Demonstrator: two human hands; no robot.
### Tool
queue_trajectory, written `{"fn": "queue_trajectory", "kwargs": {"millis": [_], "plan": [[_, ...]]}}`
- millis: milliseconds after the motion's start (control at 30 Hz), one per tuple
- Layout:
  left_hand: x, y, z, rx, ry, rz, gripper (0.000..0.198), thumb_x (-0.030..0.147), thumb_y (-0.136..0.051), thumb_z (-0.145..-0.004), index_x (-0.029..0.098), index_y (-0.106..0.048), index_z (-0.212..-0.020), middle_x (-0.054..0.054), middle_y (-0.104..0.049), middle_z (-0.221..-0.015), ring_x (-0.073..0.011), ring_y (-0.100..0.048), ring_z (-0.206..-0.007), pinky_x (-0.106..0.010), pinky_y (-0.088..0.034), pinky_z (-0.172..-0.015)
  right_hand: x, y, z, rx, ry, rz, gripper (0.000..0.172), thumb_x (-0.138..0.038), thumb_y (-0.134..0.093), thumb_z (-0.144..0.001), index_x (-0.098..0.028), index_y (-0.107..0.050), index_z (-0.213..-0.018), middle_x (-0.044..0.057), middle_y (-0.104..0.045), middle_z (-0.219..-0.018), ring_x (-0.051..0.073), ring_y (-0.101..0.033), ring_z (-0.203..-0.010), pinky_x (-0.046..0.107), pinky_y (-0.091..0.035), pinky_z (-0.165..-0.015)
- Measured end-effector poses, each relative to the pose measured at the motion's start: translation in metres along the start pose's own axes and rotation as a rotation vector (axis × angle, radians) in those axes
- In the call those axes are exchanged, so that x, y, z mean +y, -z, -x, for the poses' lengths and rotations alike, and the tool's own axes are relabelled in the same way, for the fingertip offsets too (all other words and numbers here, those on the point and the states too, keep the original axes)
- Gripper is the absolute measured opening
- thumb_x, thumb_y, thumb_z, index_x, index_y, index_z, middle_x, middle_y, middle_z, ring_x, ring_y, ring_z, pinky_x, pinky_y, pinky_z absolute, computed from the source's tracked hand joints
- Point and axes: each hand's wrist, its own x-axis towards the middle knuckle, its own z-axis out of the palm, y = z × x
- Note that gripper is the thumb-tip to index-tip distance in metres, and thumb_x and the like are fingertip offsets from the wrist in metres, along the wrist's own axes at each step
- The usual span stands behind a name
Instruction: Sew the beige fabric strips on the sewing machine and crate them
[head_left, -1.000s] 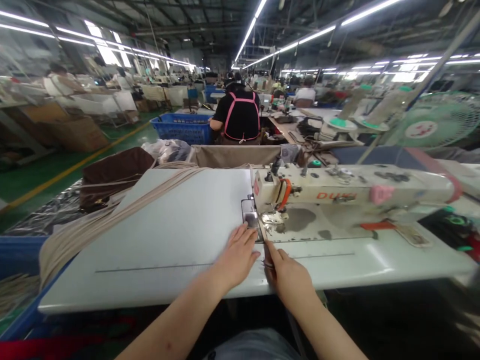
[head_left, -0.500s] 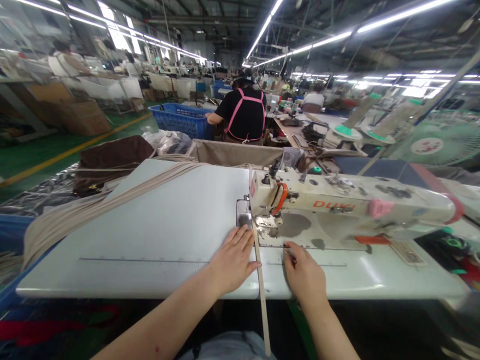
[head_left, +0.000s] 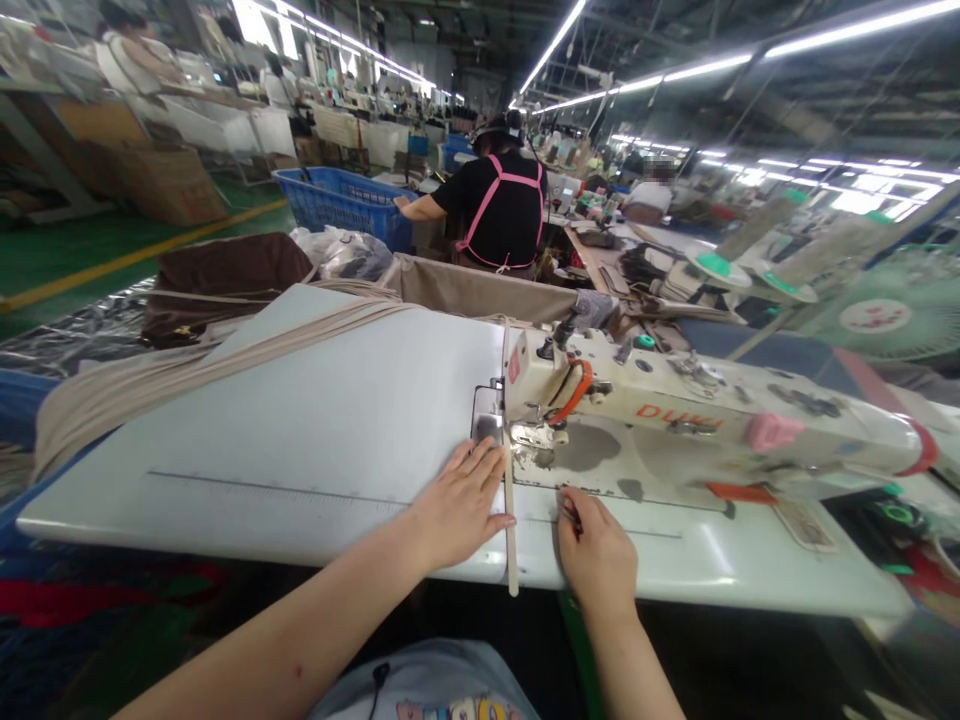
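My left hand (head_left: pixel 459 508) lies flat on the white machine table (head_left: pixel 337 400), fingers stretched toward the needle area. Its fingertips are by the metal plate (head_left: pixel 489 425), and its thumb rests on a narrow beige strap (head_left: pixel 511 540). This strap runs from under the sewing machine (head_left: pixel 600 375) toward me, its rounded end just past the table's front edge. To the right of the strap, my right hand (head_left: pixel 600 550) is closed, resting at the table. A small dark metal tool (head_left: pixel 571 514) shows between its fingers, its kind mostly hidden.
A bundle of long beige straps (head_left: pixel 225 365) drapes over the table's left side. Behind the table stand a beige fabric bin (head_left: pixel 480 288) and a blue basket (head_left: pixel 337 205). A person in a pink-strapped apron (head_left: pixel 510 205) works ahead. Thread cones (head_left: pixel 757 235) and a fan (head_left: pixel 874 315) are at right.
The strap has fed forward under the machine; its near end has gone from well below the table to just past its edge. The view has tilted. Both hands keep nearly the same places.
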Motion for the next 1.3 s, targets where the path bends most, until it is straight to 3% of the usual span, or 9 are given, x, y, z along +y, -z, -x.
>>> {"fn": "queue_trajectory", "kwargs": {"millis": [433,933,1300], "plan": [[0.003,0.009,-0.001,-0.007,0.009,0.010,0.082,0.066,-0.021,-0.105,0.007,-0.038,-0.159,-0.015,-0.035,-0.167,-0.0292,-0.024,-0.159,-0.045,-0.013,-0.130,-0.004,0.004,-0.004,0.036,0.046,-0.004,0.028,-0.024,-0.048,-0.096,-0.019,-0.072,-0.108,0.004,-0.077,-0.093,0.018,-0.071,-0.077,0.027,-0.049,-0.069],[0.000,-0.002,0.000,0.010,-0.004,-0.015,0.078,0.063,-0.023,-0.106,0.008,-0.032,-0.161,-0.015,-0.032,-0.169,-0.0295,-0.019,-0.160,-0.048,-0.012,-0.130,-0.002,0.002,-0.002,0.009,0.008,-0.021,0.026,-0.024,-0.049,-0.095,-0.020,-0.071,-0.108,0.005,-0.077,-0.094,0.019,-0.071,-0.077,0.028,-0.049,-0.067],[-0.013,0.001,-0.020,-0.012,0.030,0.036,0.067,0.056,-0.034,-0.107,0.012,-0.041,-0.157,-0.014,-0.042,-0.164,-0.0298,-0.025,-0.158,-0.050,-0.018,-0.129,-0.005,0.003,-0.001,-0.001,-0.003,0.005,0.026,-0.018,-0.050,-0.092,-0.021,-0.071,-0.108,0.003,-0.076,-0.092,0.019,-0.069,-0.076,0.028,-0.046,-0.069]]}}
